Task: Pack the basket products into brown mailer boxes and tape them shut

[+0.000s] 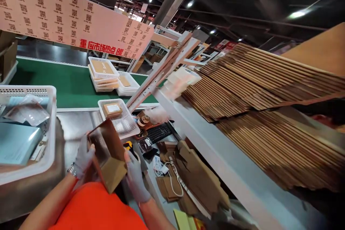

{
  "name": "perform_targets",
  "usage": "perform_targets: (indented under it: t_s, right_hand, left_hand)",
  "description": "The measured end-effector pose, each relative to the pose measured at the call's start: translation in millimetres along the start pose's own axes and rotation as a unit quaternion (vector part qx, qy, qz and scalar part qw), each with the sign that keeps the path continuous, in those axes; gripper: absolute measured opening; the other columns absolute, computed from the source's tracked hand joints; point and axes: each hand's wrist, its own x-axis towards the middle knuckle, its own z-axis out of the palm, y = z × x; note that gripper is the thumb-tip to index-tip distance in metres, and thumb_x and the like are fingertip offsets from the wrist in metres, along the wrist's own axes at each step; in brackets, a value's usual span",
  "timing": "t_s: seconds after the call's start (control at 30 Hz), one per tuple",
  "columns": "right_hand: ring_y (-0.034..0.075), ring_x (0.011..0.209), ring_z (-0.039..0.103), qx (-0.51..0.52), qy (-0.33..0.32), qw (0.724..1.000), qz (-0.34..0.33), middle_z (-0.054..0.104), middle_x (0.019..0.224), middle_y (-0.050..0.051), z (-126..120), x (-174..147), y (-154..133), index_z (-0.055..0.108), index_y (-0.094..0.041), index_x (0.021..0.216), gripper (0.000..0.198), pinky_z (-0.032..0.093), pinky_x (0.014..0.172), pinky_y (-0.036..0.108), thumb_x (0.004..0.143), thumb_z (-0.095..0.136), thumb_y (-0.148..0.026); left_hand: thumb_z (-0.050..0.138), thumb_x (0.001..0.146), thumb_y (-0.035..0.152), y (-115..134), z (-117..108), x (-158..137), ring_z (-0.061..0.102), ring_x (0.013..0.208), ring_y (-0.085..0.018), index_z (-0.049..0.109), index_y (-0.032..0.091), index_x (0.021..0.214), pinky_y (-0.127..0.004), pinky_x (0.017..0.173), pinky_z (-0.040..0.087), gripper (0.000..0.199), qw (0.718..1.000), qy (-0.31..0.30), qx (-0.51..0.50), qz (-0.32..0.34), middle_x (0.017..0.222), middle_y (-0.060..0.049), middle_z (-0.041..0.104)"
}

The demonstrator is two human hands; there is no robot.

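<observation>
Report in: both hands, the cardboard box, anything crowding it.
Grey-gloved left hand and grey-gloved right hand gripping opposite sides of brown cardboard box. Box open, inside in view. White perforated plastic basket just beyond.

Brown box (pixel 107 154), orange-red shirt (pixel 99 208), green belt (pixel 64 84), QR-patterned pale board (pixel 64 18)

Around the box (pixel 107 156) between the left hand (pixel 84 156) and right hand (pixel 135 176), a tub (pixel 53 140) of packets (pixel 29 112) lies to its left, a basket (pixel 124 124) holding a parcel (pixel 113 109) just beyond it, a belt (pixel 61 83) bearing stacked baskets (pixel 105 85) farther beyond, and a shelf (pixel 202 138) of stacked cartons (pixel 265 75) to its right.
</observation>
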Motion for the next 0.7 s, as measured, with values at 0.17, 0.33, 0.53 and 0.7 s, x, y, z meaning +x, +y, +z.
perform_targets:
  t_s: [0.17, 0.33, 0.53, 0.7]
  right_hand:
    - [0.039, 0.132, 0.074, 0.099, -0.103, 0.989, 0.041, 0.083, 0.136, 0.009, 24.4, 35.0, -16.3, 0.081, -0.028, 0.138, 0.069, 0.06, 0.113, 0.054, 0.075, 0.092, -0.053]
    - [0.039, 0.138, 0.071, 0.121, -0.15, 0.979, 0.065, 0.083, 0.136, 0.012, 9.1, 64.1, -7.3, 0.083, -0.027, 0.131, 0.079, 0.053, 0.121, 0.055, 0.062, 0.101, -0.06]
    - [0.035, 0.122, 0.077, 0.063, -0.152, 0.983, 0.079, 0.087, 0.124, 0.009, 29.4, 80.9, 16.4, 0.081, -0.024, 0.138, 0.086, 0.055, 0.119, 0.054, 0.062, 0.102, -0.059]
    - [0.03, 0.096, 0.077, -0.035, -0.085, 0.991, 0.095, 0.087, 0.101, 0.007, 53.3, 90.5, 30.6, 0.085, -0.015, 0.121, 0.086, 0.063, 0.097, 0.048, 0.045, 0.105, -0.05]
  left_hand:
    - [0.065, 0.095, 0.034, 8.0, -18.8, 7.0, 0.066, 0.139, -0.035, 0.06, 0.019, 0.152, -0.058, 0.124, 0.051, 0.06, 0.992, 0.066, 0.106, 0.016, 0.143, -0.016, 0.069]
    - [0.07, 0.095, 0.039, 8.3, -41.4, -7.8, 0.069, 0.129, -0.038, 0.067, 0.017, 0.149, -0.061, 0.12, 0.055, 0.059, 0.975, 0.056, 0.212, 0.017, 0.13, -0.018, 0.073]
    - [0.066, 0.092, 0.025, 17.9, -44.9, -36.7, 0.064, 0.146, -0.035, 0.079, 0.023, 0.133, -0.056, 0.128, 0.053, 0.044, 0.977, -0.001, 0.203, 0.066, 0.145, -0.013, 0.075]
    - [0.074, 0.093, 0.036, 34.7, -54.9, -64.2, 0.061, 0.148, -0.039, 0.085, 0.028, 0.089, -0.058, 0.126, 0.052, 0.015, 0.963, -0.156, 0.22, 0.029, 0.138, -0.012, 0.08]
